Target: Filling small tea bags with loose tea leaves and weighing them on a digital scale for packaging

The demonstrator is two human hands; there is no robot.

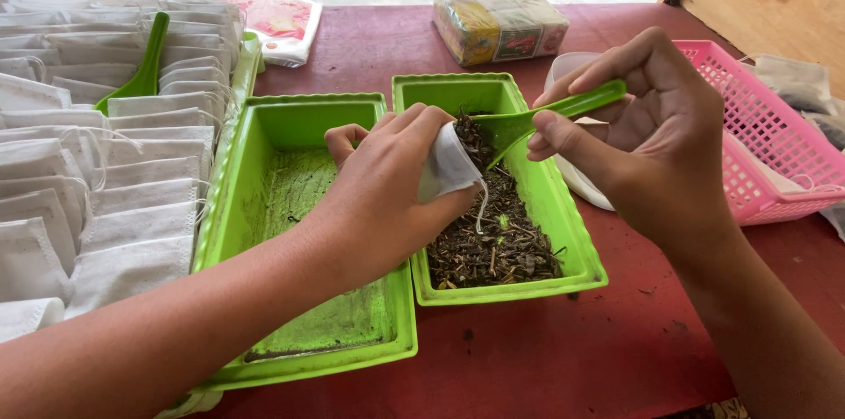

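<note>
My left hand (387,181) grips a small white drawstring bag (447,165) over a green tray (576,252) that holds dark dried herbs (493,243). The bag's mouth faces right and its string hangs down. My right hand (651,137) pinches the handle of a green plastic spoon (550,115). The spoon's bowl touches the bag's opening, with dark herb bits on it. A second green tray (282,208), nearly bare apart from some dust, lies under my left wrist.
Rows of white bags (97,172) fill a tray at the left, with another green spoon (141,67) on them. A pink basket (757,146) stands at the right. Two wrapped packets (497,21) (277,25) lie at the far edge of the red table (546,357).
</note>
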